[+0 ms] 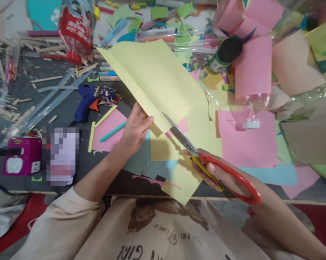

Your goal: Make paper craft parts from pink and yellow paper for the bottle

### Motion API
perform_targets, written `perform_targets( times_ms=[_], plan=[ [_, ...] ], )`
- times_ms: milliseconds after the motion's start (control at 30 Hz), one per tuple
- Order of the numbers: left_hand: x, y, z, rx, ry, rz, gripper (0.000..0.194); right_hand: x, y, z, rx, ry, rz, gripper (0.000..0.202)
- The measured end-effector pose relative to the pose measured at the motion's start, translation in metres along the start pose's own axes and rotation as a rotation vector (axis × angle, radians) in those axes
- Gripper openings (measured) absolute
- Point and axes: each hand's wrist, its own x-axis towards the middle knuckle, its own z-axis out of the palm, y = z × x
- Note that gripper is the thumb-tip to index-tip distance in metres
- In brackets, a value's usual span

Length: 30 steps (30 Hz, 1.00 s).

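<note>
My left hand (135,128) pinches the near edge of a large yellow sheet of paper (154,77), thumb on top and fingers underneath. The sheet is raised above the table and has a crease along its left side. In my right hand (210,169) is a pair of scissors (188,142) with one red and one yellow handle. Their blades point up and left at the sheet's lower corner; whether the lower blade lies beneath the paper I cannot tell. Under the sheet lie more papers, including a yellow piece (183,184) by the table's front edge.
To the left are a blue glue gun (84,101), a phone (62,155), a purple box (23,157) and scattered wooden sticks. A red-labelled bottle (76,29) lies at the back. On the right are a pink-wrapped bottle (253,68), a dark-capped container (225,54) and pink paper (249,144).
</note>
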Motion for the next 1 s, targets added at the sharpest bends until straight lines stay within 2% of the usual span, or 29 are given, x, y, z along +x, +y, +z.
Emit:
perform_targets(
  times_ms=[100,233,433,600,833,1000],
  plan=[
    [-0.001,0.000,-0.001,0.021,-0.004,0.002,0.046,0.002,-0.003,0.000,0.039,-0.064,0.051,0.050],
    [-0.001,0.000,-0.002,0.020,0.003,-0.010,0.043,0.005,-0.004,0.000,0.087,-0.059,0.054,0.044],
    [0.000,0.000,-0.002,0.035,0.044,-0.027,0.044,0.006,0.008,0.001,0.162,-0.148,0.029,0.043],
    [0.000,-0.003,-0.006,0.041,0.029,-0.011,0.044,0.005,0.018,0.005,0.220,-0.155,-0.022,0.051],
    [-0.001,0.001,-0.002,0.060,0.020,-0.058,0.033,0.009,0.014,0.009,0.250,-0.126,0.036,0.065],
    [0.000,0.001,-0.001,0.021,0.037,-0.103,0.036,0.007,0.019,0.012,0.301,-0.117,0.044,0.056]
  ],
)
